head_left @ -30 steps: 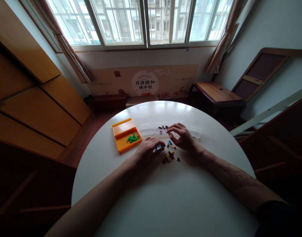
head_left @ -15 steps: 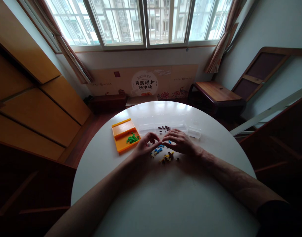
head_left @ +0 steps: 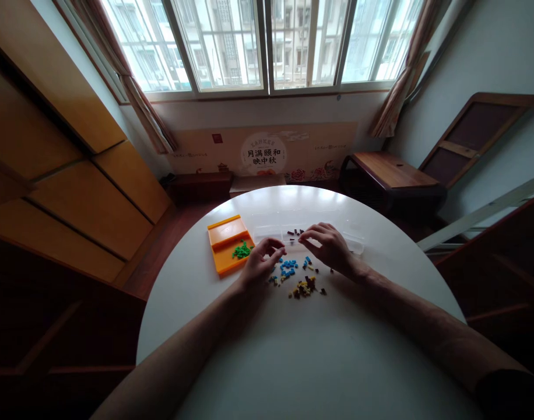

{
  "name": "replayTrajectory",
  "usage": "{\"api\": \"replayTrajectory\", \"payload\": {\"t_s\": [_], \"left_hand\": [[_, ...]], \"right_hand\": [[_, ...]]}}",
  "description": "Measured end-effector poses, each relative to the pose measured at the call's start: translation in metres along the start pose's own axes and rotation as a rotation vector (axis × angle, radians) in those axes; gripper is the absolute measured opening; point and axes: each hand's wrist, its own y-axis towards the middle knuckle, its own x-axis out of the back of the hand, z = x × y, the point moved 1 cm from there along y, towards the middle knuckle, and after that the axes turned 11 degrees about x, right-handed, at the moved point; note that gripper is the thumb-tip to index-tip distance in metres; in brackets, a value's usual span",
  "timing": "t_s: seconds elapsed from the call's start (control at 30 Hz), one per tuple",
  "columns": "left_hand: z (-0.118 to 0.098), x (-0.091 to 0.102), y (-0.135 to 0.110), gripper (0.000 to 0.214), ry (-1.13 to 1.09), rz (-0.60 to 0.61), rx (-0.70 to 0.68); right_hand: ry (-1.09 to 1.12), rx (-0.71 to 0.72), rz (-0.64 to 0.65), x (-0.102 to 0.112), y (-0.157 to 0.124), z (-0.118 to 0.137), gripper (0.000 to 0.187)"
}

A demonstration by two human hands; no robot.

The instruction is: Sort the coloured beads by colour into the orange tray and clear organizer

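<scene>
Curling your left hand [head_left: 262, 261] and right hand [head_left: 332, 246], grip unclear, you have green bricks [head_left: 241, 250] in the orange tray [head_left: 223, 266], brown bricks [head_left: 290, 233] in the clear box [head_left: 267, 233], blue bricks [head_left: 288, 264] and yellow-brown pile [head_left: 305, 287] loose.

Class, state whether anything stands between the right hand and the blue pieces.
Nothing visible does: from the right hand to the blue pieces the way looks open; the yellow and dark pile lies nearer the person.
</scene>
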Motion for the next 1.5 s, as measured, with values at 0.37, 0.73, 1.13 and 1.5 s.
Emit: {"api": "replayTrajectory", "payload": {"t_s": [0.37, 0.73, 1.13, 1.5], "left_hand": [[-0.006, 0.001, -0.002, 0.022, 0.017, 0.008, -0.029], [-0.002, -0.001, -0.001, 0.02, 0.078, 0.022, -0.114], [-0.005, -0.001, -0.001, 0.023, 0.1, 0.028, -0.121], [-0.008, 0.0, -0.004, 0.027, 0.146, 0.062, -0.111]], "right_hand": [[-0.03, -0.063, 0.113, 0.007, 0.015, -0.028, 0.01], [0.183, 0.003, 0.492, 0.08, -0.038, 0.0, 0.011], [0.333, -0.106, 0.482, 0.075, -0.054, 0.003, 0.018], [0.017, 0.124, 0.349, 0.055, -0.025, 0.0, 0.026]]}}
